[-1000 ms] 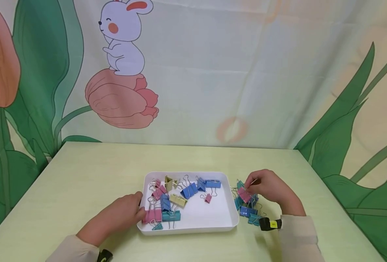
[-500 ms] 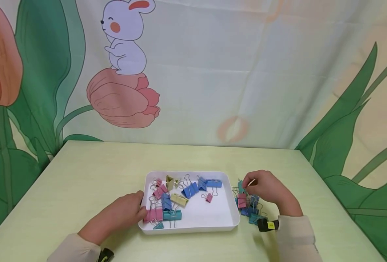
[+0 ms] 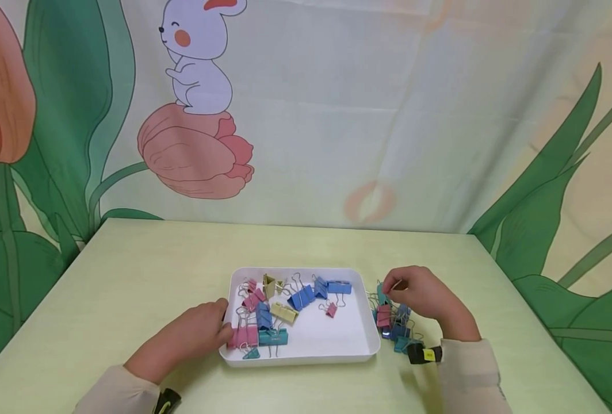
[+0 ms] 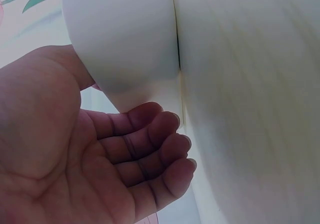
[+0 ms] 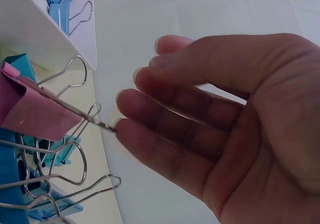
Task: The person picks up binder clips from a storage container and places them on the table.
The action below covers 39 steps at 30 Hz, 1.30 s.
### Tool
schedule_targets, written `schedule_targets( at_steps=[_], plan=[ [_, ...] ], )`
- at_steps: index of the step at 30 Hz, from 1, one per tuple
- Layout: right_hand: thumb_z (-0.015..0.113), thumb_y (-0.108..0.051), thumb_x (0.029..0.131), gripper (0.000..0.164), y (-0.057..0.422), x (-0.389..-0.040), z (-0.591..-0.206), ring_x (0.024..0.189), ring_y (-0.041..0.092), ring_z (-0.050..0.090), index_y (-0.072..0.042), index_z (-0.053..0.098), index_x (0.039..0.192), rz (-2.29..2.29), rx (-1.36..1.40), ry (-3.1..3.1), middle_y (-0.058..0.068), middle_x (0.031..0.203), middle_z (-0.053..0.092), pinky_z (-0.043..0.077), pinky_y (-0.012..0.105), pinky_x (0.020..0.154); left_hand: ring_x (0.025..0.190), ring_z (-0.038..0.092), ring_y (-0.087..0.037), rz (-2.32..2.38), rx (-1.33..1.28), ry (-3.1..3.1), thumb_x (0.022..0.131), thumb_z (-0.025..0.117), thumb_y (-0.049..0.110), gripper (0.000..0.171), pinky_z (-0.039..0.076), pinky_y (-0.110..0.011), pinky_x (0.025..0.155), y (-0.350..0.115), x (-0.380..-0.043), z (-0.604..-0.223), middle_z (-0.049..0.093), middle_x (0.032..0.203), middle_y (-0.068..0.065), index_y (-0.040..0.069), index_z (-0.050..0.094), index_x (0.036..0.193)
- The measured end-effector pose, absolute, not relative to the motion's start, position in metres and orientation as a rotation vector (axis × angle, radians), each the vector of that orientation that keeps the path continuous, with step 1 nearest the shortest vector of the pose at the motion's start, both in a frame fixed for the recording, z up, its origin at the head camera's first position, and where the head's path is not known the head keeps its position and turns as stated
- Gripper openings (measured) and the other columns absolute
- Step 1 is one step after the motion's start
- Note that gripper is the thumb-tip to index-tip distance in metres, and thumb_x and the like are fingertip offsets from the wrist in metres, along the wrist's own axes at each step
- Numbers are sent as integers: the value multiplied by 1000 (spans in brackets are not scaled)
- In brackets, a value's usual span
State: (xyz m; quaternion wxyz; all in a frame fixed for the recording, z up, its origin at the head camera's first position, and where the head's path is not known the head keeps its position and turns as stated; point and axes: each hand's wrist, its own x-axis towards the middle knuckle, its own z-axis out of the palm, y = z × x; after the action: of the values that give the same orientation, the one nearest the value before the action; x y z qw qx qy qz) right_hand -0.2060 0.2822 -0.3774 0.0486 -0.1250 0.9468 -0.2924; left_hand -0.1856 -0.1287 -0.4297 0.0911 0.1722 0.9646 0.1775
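Note:
My left hand [image 3: 194, 335] holds the left end of a white plastic tray [image 3: 306, 361]. In the left wrist view its thumb reaches behind the tray wall [image 4: 125, 39], with the fingers bent along the outside. Beyond the tray's right end, my right hand [image 3: 421, 294] hovers over a pile of binder clips. Its fingers are loosely bent, nothing visible between them, in the right wrist view. A pink binder clip [image 5: 40, 109] lies atop the pile there, its wire handle reaching a fingertip. A teal binder clip [image 3: 382, 294] sits just below the fingertips in the head view.
Inside the tray are several binder clips: blue [image 3: 301, 298], yellow [image 3: 284, 313], pink [image 3: 246, 336] and teal [image 3: 273, 337]. More blue clips [image 3: 400, 332] and a teal clip [image 3: 404, 345] lie by my right wrist. A printed curtain [image 3: 306, 144] hangs behind the table [image 3: 156, 259].
The pink clip by my right hand has gone from tilted to nearly upright and slightly lower. Blue clips in the pile shifted a little. My left hand stays at the tray.

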Motion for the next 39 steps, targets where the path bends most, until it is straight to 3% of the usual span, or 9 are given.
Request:
schedule_targets(
  at_steps=[14,23,31,39],
  plan=[
    [71,-11,84,33,262,-208,-388,108,25,62,-22,66,115,-1006,-404,2798,7,124,62,56,33,77,72,48,-18,530,507,2863,88,56,23,30,42,-35,68,-129,-185,-428,51,79,-6,-1,52,104],
    [74,-16,83,38,240,-208,-394,112,31,62,-28,65,117,-1033,-428,2766,2,127,61,55,39,84,72,48,-18,535,506,2856,88,56,23,29,42,-34,68,-129,-184,-428,51,79,-6,-1,52,104],
    [72,-14,84,41,229,-213,-408,110,29,62,-14,62,124,-1030,-708,2758,9,126,63,50,43,95,72,49,-18,536,501,2853,88,56,22,30,42,-34,68,-129,-184,-429,51,79,-6,-2,52,106],
    [73,-10,83,41,218,-215,-418,107,25,62,-10,63,123,-991,-746,2759,6,123,63,51,42,93,72,49,-18,533,502,2848,88,57,22,31,42,-34,68,-128,-184,-427,51,80,-6,-2,52,106]
  ],
)
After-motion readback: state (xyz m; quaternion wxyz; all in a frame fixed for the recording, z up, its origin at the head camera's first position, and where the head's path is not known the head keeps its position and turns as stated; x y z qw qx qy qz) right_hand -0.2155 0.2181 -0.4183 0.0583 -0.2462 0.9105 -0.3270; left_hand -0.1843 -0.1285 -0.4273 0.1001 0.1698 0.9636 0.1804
